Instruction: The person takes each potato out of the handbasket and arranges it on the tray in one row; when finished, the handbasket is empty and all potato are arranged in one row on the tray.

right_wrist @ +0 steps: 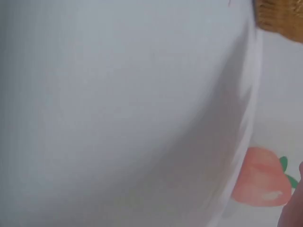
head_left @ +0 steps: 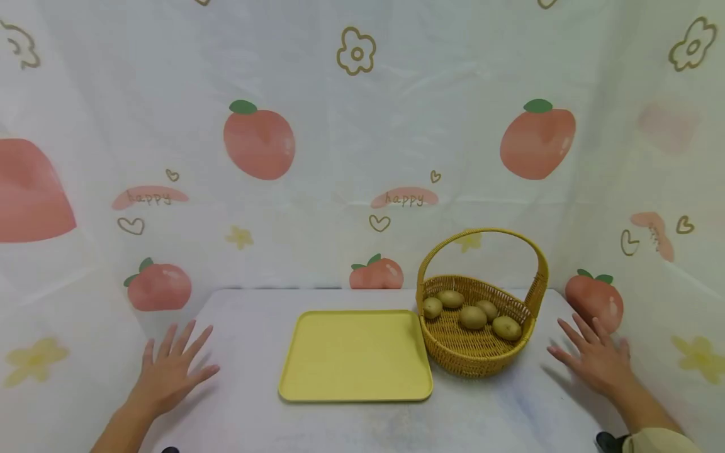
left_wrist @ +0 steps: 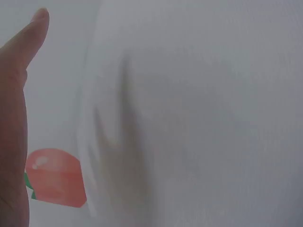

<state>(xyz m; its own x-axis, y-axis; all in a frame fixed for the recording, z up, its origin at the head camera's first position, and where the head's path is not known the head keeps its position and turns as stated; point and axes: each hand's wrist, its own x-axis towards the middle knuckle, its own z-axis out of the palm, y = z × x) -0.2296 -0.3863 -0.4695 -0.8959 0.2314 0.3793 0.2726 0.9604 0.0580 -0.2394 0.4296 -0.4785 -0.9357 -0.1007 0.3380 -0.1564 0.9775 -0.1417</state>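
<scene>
– Pale backdrop with peach prints, white counter below. Where are the things?

– Yellow tray about the middle. Wicker basket just right of it, maybe touching at the tray's right edge; can't tell. Five potatoes inside, look like potatoes anyway.

– Who's got what?

– Nobody's got anything. Left hand out at the left, right hand out at the right, well apart from each other, fingers spread. Right one's near the basket, clear of it; left one's well apart from the tray. Contact with the counter: can't tell.

– Doing it well?

– My read, it's a hands-off pose. Best done palms clear of everything, every finger visible in the head view, right fingertips away from the basket's side so nothing gets nudged.

– Orientation, quick.

– Tray flat, long axis left to right, short sides running away from the person. Basket upright, handle arching over it roughly left to right. Front-right potato lies lengthwise roughly left to right, right end a bit nearer the person. Rear one, also about left to right.
</scene>
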